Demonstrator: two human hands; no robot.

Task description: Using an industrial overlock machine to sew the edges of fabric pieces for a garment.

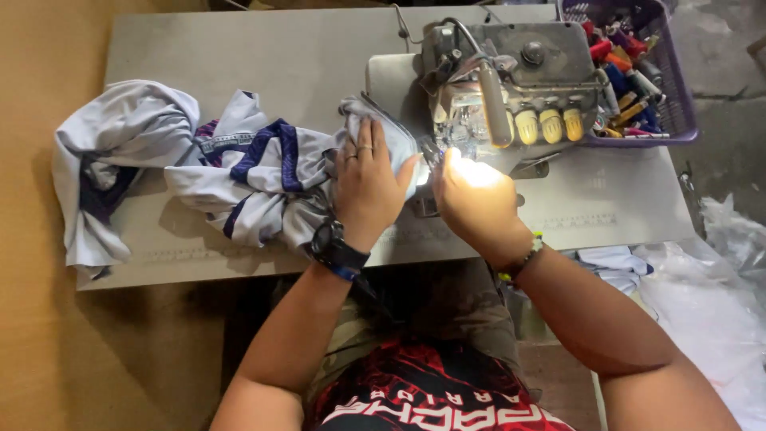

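Fabric fills the left half of the grey tabletop (263, 48): a white jersey with dark purple stripes (255, 179) lies bunched and twisted there, its far end trailing off toward the tabletop's left edge. The person's left hand (369, 187) lies flat on the right end of the jersey, fingers spread and together pressing the cloth down just beside the needle area of the overlock sewing machine (511, 88). A ring shows on one finger and a black wristwatch (337, 249) sits on that wrist. The right hand (471, 199) is just to the right of the left one, close against the front of the machine, its back brightly lit by the machine's lamp; its fingers curl toward the cloth edge at the presser foot, but the glare hides whether they pinch the fabric or only touch it. A beaded bracelet (523, 257) circles the right wrist. The machine stands at the back right of the tabletop, with a row of yellowish tension knobs (542, 124) on its front. Behind and right of it, a purple plastic basket (678, 112) holds many thread spools in mixed colours. White cloth and plastic lie on the floor to the right.
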